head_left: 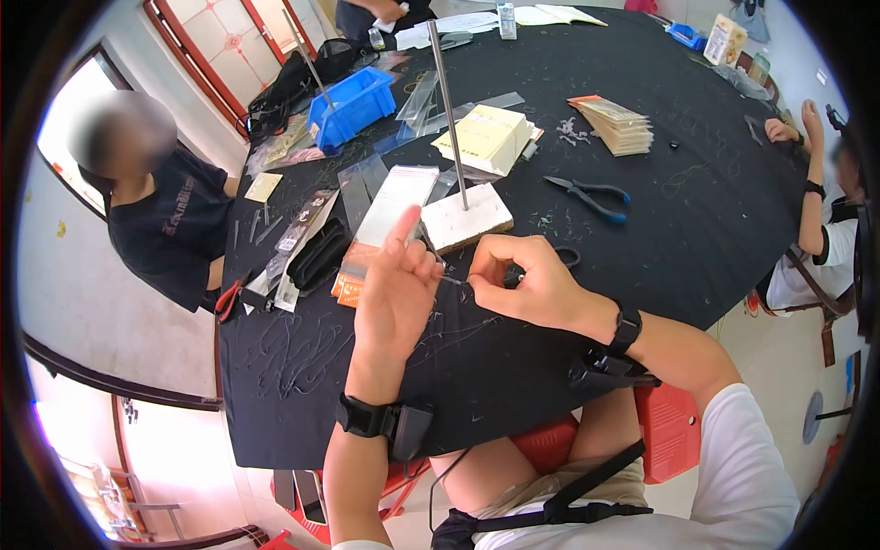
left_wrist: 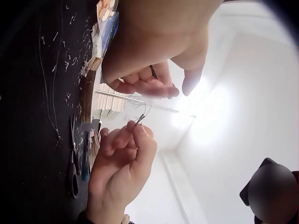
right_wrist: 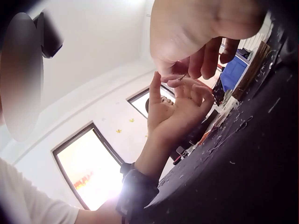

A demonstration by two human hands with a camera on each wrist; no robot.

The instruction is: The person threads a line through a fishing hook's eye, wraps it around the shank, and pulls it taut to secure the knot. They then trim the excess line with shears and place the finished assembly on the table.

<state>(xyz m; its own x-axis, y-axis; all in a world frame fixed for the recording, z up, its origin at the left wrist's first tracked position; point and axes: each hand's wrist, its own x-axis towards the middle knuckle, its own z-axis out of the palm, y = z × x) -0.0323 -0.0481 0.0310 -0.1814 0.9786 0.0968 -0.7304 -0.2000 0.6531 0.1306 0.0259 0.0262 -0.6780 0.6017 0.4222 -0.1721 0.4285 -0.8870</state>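
Observation:
In the head view my right hand pinches a small dark piece between thumb and forefinger. A thin strand runs from it to my left hand, whose lower fingers are curled at the strand's end while one finger points up. The left wrist view shows the right hand below, its fingertips on the dark piece, with fine loops above; the left hand is close over it. The right wrist view has the left hand palm-up beneath the right hand.
A metal rod rises from a white block just beyond the hands. Pliers and scissors lie to the right. Loose dark threads, a black case and plastic packets are on the left. Two people sit at the table's sides.

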